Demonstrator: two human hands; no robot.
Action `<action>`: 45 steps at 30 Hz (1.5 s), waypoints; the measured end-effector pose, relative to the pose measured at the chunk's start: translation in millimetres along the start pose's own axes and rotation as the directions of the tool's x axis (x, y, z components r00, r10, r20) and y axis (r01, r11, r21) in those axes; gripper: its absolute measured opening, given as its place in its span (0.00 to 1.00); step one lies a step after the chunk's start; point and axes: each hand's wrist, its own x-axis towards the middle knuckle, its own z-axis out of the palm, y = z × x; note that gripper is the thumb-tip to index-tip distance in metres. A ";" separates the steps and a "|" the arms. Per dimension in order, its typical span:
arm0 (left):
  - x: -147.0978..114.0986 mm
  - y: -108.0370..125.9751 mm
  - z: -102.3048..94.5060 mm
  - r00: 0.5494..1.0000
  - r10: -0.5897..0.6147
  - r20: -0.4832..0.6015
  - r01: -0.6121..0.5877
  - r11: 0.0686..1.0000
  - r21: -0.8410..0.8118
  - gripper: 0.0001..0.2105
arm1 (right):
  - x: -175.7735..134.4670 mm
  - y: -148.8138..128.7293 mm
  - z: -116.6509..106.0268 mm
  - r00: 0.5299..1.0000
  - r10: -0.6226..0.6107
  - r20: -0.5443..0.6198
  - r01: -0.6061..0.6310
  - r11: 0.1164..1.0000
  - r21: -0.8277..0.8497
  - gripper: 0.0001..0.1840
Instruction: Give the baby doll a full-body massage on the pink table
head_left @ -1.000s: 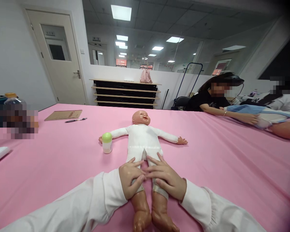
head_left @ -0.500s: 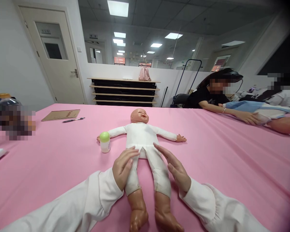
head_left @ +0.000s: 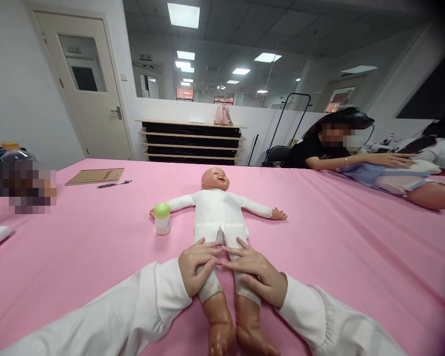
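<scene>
Loose white sleeves [head_left: 107, 309], gathered cuffs [head_left: 304, 304]; bare hands [head_left: 196, 267].

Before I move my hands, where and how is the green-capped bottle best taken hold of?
Probably around the pale body of the bottle, below its green cap, with the left hand coming from the near side: it stands upright and roundish, and the doll's arm lies behind it.

Under the fingers [head_left: 203, 251], the doll [head_left: 219, 210] is showing plain white cloth, its head [head_left: 215, 179] beyond them and feet [head_left: 222, 337] this side gleaming orange-brown. All around the fingers the tablecloth [head_left: 319, 237] is running solid pink; behind them, sleeves [head_left: 133, 299] are showing white. Beyond and left, a jar [head_left: 162, 223] is wearing a lime-green lid [head_left: 162, 209], a notebook [head_left: 92, 177] farther off showing brown.
</scene>
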 end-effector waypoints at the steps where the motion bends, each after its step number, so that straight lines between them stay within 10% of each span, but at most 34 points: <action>1: -1.3 3.5 -1.1 1.000 0.022 -0.019 -0.022 0.999 -0.039 0.13 | -0.3 -4.4 0.2 1.000 -0.012 -0.009 0.013 0.999 0.046 0.19; 7: -7.8 8.5 -5.9 0.968 0.081 -0.237 -0.143 0.956 -0.258 0.12 | -5.2 -10.6 8.0 0.952 0.238 -0.194 -0.060 0.763 0.644 0.14; 9: -5.8 1.8 -5.6 0.942 0.001 -0.335 -0.097 0.958 -0.269 0.12 | -4.8 -4.2 7.9 0.869 0.388 -0.307 -0.038 0.671 0.741 0.11; 13: 3.3 -10.4 -4.8 0.927 -0.096 -0.363 0.056 0.991 -0.119 0.10 | 0.8 8.9 2.5 0.690 0.507 -0.517 -0.066 0.756 0.652 0.11; 22: 3.8 -24.5 4.8 0.960 -0.242 -0.139 0.252 0.966 0.057 0.23 | 0.5 23.2 6.8 0.865 0.414 -0.284 -0.348 0.902 0.254 0.30; 32: -2.2 -0.3 0.2 0.999 0.025 0.035 -0.027 0.998 0.065 0.13 | 1.9 -5.6 0.6 0.999 0.030 0.014 -0.030 0.998 -0.055 0.19; 38: -10.7 13.5 -7.1 0.996 0.015 -0.088 -0.040 0.957 -0.288 0.14 | -3.4 -17.9 5.2 0.981 0.150 -0.122 -0.074 0.875 0.479 0.21; 41: -10.2 4.9 -5.1 0.958 -0.114 -0.262 0.005 0.924 -0.383 0.15 | -4.9 -7.6 6.0 0.881 0.398 -0.257 -0.135 0.731 0.669 0.23; 45: -0.9 -5.3 -3.5 0.913 -0.194 -0.358 0.102 0.960 -0.261 0.13 | -0.6 7.4 3.1 0.720 0.509 -0.472 -0.191 0.799 0.570 0.23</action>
